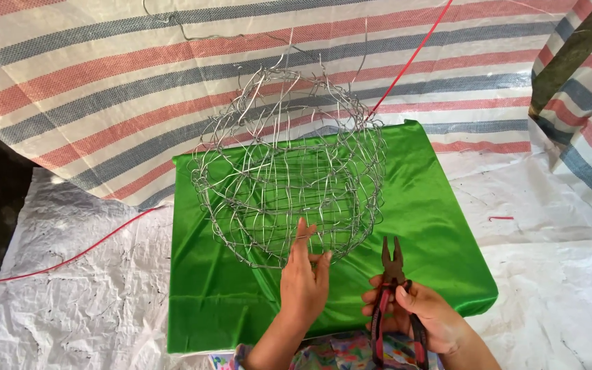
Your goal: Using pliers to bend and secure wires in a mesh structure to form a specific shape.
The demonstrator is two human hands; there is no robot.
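Left hand (304,279) reaches up with fingers spread, its fingertips touching the lower rim of the round, silvery woven-wire basket frame (288,166). Right hand (419,314) is clenched around the red-and-black handles of dark metal pliers (393,294), nose pointing up toward the frame. This frame sits on the green satin cloth (440,233), toward its far edge, directly beyond the left hand, which is nearer.
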